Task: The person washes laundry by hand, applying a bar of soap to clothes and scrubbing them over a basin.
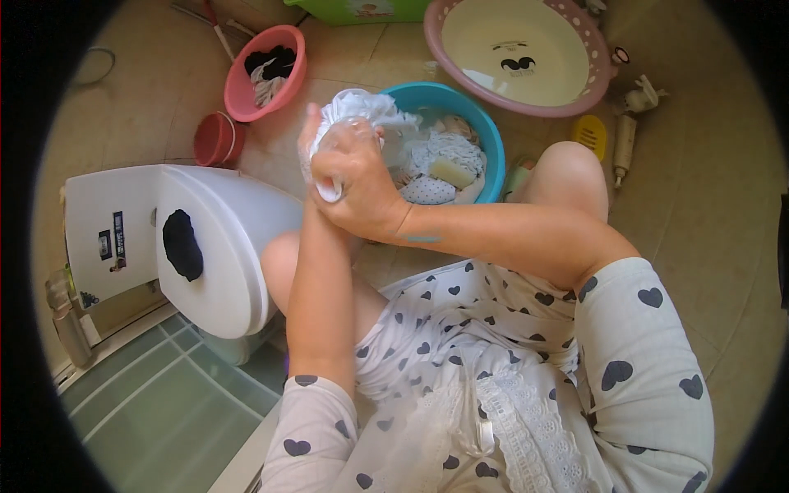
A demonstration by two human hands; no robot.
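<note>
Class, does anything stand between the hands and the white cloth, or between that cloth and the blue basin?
Nothing visible does. Both hands hold the white cloth, and in this view its loose end overlaps the left side of the blue basin, with no other object between.

- White cloth (362, 105), 12 o'clock
- Turquoise basin (491, 140), 1 o'clock; inside, dark-dotted pale cloth (429, 191)
- Mauve-pink basin (602, 70), pale-dotted rim, farther out at 1 o'clock
- Pink basin (237, 97), 11 o'clock
- Black cloth (182, 246) on white lid (223, 283), 9 o'clock
- White clothes (440, 312), dark hearts, 5 o'clock
</note>
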